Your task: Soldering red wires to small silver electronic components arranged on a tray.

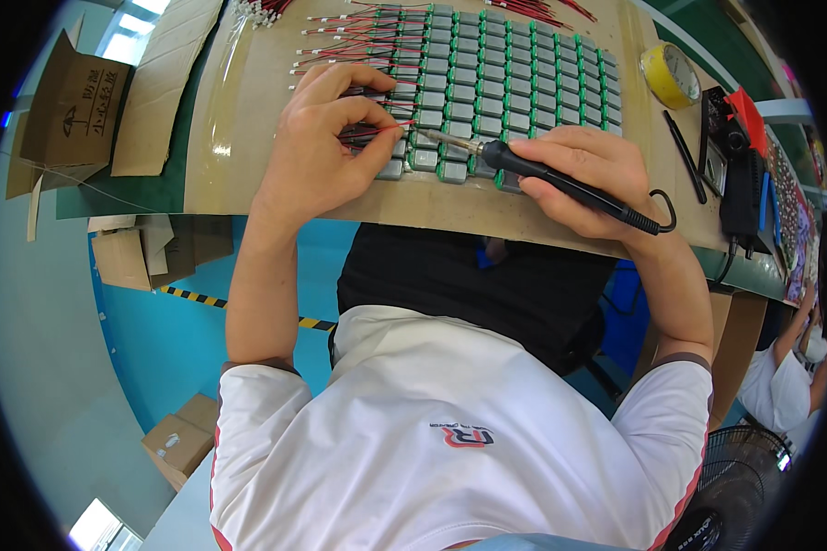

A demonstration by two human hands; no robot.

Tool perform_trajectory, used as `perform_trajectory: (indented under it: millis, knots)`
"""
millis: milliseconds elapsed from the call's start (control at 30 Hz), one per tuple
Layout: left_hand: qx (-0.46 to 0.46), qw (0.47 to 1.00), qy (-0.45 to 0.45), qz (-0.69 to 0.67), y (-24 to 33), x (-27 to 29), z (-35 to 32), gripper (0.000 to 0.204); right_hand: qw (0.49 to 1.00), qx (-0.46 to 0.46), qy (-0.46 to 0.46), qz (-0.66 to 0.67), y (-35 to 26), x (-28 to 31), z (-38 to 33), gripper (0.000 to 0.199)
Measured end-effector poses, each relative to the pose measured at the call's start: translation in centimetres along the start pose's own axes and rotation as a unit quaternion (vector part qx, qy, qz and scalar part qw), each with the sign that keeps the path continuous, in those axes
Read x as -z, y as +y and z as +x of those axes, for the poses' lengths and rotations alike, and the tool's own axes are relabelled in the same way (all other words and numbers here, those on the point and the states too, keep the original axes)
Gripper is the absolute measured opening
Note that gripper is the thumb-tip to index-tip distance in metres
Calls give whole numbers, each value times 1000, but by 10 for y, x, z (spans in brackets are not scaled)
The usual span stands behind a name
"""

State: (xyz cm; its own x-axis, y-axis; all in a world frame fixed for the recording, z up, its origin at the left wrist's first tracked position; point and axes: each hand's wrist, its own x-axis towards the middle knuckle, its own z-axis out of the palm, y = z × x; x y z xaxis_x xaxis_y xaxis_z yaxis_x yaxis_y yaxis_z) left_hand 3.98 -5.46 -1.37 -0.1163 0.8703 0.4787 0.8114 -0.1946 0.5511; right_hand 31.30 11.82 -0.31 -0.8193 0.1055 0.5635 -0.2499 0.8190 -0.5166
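Rows of small grey battery cells with green circuit boards (492,83) cover the middle of the work table. Several at the left carry red and black wires (340,35) ending in small white connectors. At the near left of the rows, my left hand (326,147) is closed, thumb and forefinger pinching a red wire (393,128) by its end at a board. My right hand (597,170) grips the black handle of a soldering iron (542,172). The iron's metal tip points left, close to that wire end; whether it touches cannot be told.
At the right stand a yellow tape roll (671,75), a black pen-like stick (685,156) and a black box (744,202) beside a red piece (746,119). Loose wires (259,11) lie at the far left. Open cardboard boxes (69,119) flank the table. Another person (781,376) sits far right.
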Motion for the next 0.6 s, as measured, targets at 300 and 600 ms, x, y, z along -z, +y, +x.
perform_trajectory:
  millis: [300, 600]
  knots:
    - [-7, 1000, -3, 4, -1, 1, 1, 9, 1000, 2, -2, 1, 1, 2, -1, 39]
    - [-11, 1000, -5, 8, 0, 1, 1, 9, 1000, -8, -8, 4, -1, 3, 1, 38]
